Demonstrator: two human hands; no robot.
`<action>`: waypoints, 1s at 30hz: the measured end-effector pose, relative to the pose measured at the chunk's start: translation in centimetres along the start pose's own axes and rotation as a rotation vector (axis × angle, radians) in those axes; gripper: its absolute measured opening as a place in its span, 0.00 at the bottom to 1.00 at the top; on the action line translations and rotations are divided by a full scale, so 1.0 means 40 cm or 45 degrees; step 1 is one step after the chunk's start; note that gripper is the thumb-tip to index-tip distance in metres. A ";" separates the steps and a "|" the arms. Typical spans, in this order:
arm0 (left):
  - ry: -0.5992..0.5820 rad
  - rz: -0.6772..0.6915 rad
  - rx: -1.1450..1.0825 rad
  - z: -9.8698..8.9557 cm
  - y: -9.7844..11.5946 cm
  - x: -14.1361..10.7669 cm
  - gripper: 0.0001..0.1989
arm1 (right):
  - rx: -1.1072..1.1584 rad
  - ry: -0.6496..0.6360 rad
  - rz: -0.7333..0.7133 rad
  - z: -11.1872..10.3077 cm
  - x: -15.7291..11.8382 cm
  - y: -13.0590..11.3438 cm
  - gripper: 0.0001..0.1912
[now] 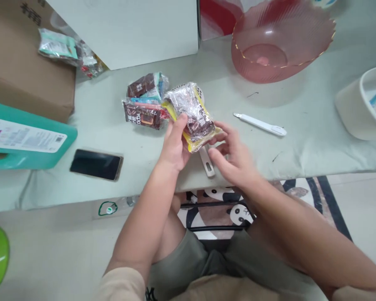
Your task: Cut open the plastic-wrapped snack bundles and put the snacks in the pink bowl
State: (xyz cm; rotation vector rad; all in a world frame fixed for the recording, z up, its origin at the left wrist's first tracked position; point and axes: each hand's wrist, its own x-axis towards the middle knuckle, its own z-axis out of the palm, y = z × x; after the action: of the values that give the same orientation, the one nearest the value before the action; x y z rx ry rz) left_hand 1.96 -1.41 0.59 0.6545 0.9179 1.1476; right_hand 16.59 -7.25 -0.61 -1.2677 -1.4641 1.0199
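Observation:
My left hand is closed round a small stack of wrapped snack packets, its thumb pressed on top. The upper wrapper is shiny clear and brown, and a yellow-edged one shows beneath. At the stack's lower right corner, my right hand has its fingers bent but apart, the fingertips at or against the wrapper's edge. Its thumb stands away from the packets. Under the stack, a white-handled slotted tool lies on the table, mostly covered. Just left are more snack packets, brown, blue and red.
A white utility knife lies to the right. Behind it stands a pink gold-rimmed bowl, with a white tub at far right. On the left are a phone, a teal container and a cardboard box. A white box stands behind.

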 end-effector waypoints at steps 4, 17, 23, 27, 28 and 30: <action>0.052 -0.053 0.030 -0.014 0.017 -0.006 0.38 | -0.665 0.361 -0.046 -0.114 0.038 0.027 0.17; 0.023 0.247 0.130 0.003 -0.008 0.002 0.42 | -0.928 0.278 0.327 -0.179 0.041 0.057 0.10; -0.028 0.232 0.234 -0.007 -0.032 0.000 0.44 | 0.454 0.131 0.455 -0.074 0.000 -0.023 0.06; -0.148 0.157 0.227 0.006 -0.027 -0.014 0.56 | 0.660 -0.012 0.425 -0.040 -0.022 -0.037 0.15; -0.188 0.132 0.217 0.009 -0.025 -0.016 0.59 | 0.677 -0.010 0.401 -0.038 -0.025 -0.033 0.16; -0.290 0.081 0.220 0.012 -0.021 -0.018 0.65 | 0.689 0.031 0.357 -0.037 -0.027 -0.023 0.17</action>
State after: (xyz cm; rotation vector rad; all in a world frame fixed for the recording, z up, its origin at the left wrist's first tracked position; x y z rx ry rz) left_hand 2.67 -2.34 0.33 0.9409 0.8110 1.0321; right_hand 17.87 -8.42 0.50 -1.0911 -0.9095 1.4607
